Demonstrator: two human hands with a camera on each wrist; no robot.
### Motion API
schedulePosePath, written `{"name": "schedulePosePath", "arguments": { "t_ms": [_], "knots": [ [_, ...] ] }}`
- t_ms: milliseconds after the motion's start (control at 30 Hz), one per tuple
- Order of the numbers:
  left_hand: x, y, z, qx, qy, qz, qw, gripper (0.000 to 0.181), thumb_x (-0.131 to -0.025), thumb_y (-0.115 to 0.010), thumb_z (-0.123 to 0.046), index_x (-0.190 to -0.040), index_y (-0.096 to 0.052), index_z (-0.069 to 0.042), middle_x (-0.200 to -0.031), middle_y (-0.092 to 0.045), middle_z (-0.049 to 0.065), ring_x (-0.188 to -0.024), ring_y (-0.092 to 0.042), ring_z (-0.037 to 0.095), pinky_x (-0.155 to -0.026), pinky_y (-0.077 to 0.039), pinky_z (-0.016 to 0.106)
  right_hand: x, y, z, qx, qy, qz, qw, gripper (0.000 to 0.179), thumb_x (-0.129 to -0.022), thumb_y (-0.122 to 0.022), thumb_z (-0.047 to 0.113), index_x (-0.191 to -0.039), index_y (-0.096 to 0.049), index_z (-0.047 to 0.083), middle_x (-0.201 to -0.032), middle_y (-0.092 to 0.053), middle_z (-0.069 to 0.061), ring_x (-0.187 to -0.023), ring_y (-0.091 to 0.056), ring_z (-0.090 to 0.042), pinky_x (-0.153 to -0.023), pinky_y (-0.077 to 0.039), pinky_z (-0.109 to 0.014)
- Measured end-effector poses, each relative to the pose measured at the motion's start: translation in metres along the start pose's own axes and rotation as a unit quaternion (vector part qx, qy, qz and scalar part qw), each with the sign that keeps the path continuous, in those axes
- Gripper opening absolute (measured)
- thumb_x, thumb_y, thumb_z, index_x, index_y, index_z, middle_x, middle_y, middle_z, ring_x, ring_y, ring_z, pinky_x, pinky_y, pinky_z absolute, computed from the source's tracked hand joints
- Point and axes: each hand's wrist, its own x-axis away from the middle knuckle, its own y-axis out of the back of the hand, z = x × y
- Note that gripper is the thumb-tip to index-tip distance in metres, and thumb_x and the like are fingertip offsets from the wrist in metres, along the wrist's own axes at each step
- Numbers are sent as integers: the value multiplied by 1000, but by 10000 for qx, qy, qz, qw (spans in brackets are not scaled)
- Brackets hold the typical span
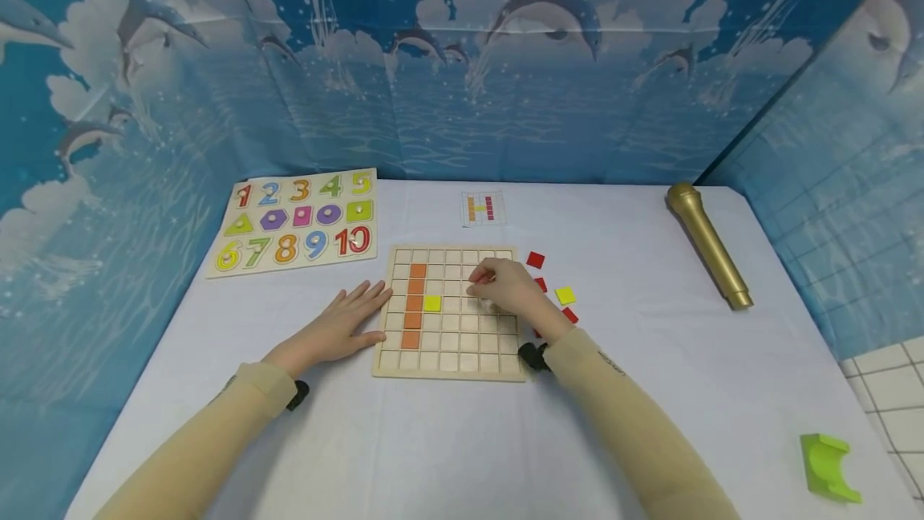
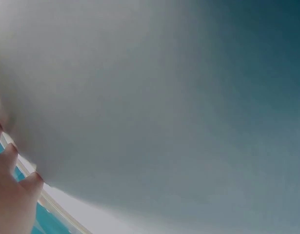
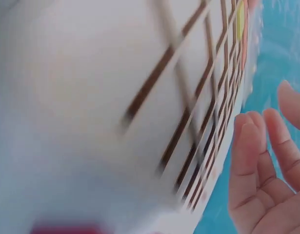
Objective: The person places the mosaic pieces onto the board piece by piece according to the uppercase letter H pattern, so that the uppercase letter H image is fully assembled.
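A wooden grid board [image 1: 449, 363] lies on the white table, with a column of orange square tiles [image 1: 413, 319] on its left side and one yellow tile [image 1: 432, 303] beside that column. My left hand [image 1: 335, 326] rests with fingers spread, fingertips touching the board's left edge. Over the right part of the grid is my right hand [image 1: 508, 287], fingers bent a little; in the right wrist view the thumb stands apart from the fingers [image 3: 247, 156] and no tile shows between them. Red tiles [image 1: 536, 260] and a loose yellow tile [image 1: 565, 295] lie right of the board, partly behind the right arm.
Behind the board lies a small pattern card [image 1: 484, 208] with orange, yellow and red squares. A number-and-shape puzzle board [image 1: 292, 221] is at the back left. On the right are a gold microphone-shaped object [image 1: 709, 247] and a green curved piece [image 1: 827, 468].
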Motion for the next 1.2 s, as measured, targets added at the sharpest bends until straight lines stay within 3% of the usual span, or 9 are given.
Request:
{"name": "schedulePosePath", "arguments": {
  "t_ms": [267,600,800,1200],
  "knots": [
    [0,3,-1,67,-36,12,10000,78,-94,-64,-41,-157,-26,-15,-165,-20,9,-153,-11,35,-122,-8,62,19,43,-48,-202,-231,-560,9980,29,-93,-68,24,-116,-66,8,-106,-68,-11,-89,-65,-23,-77,-54,-30],
    [0,4,0,41,-97,15,9999,77,-95,-63,-41,-157,-25,-15,-165,-20,10,-153,-11,36,-121,-8,62,37,80,-86,37,-777,-662,9948,37,-95,-64,29,-125,-60,6,-117,-62,-16,-101,-57,-27,-84,-52,-31],
    [-1,4,2,53,-126,27,9999,77,-95,-63,-40,-157,-25,-14,-165,-20,10,-153,-11,36,-121,-7,62,41,89,-94,-64,-831,-580,9948,41,-95,-65,30,-127,-59,5,-119,-62,-17,-101,-56,-27,-84,-51,-31],
    [1,1,1,73,-77,42,9999,77,-96,-62,-40,-157,-25,-14,-165,-19,10,-153,-10,36,-122,-7,62,34,86,-96,-23,-845,-445,9954,39,-95,-65,26,-126,-59,4,-119,-63,-18,-101,-58,-27,-85,-53,-32]
  ]
}}
